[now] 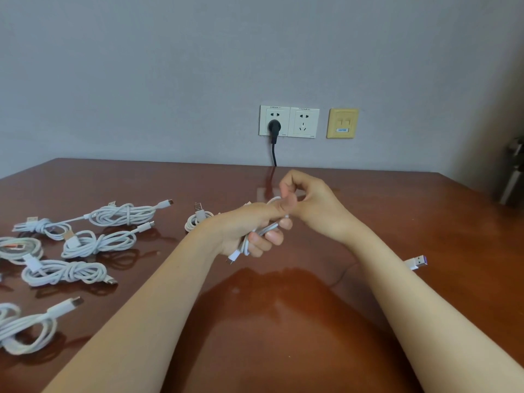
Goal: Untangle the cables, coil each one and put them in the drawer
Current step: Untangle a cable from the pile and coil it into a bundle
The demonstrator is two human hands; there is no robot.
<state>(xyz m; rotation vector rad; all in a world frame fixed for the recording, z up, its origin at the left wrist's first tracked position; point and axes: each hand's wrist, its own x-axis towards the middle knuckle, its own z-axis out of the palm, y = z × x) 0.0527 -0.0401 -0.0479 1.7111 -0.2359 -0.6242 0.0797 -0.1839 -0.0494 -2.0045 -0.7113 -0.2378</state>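
Cable being worked: white cable [265, 229], bunched into a short hank and held up over the table [283, 321], about mid-frame
Left hand: left hand [246, 225] has its fist wrapped round the hank, and a small connector pokes out the bottom of the fist
Right hand: right hand [312, 199] has its fingers curled and pinches a strand at the top of the hank, just above the left thumb, so the two hands touch
Key relation: the hank's long axis runs roughly low-left to high-right through the left fist. The loose strand exits the top end right at the right hand, so I'd guess the right hand wraps while the left just holds
Done pile: coiled cables [99, 242] lie on the table well off to the left, nearer the left arm
Loose plug: USB plug [416, 262] peeks out beside the right forearm. Can't tell if it belongs to this cable, since the arm covers the rest
Hidden: small coil [198, 218] sits half behind the left wrist, the bottom-left coils are cut off by the frame edge, no drawer is in view, and the pinch itself is blurry
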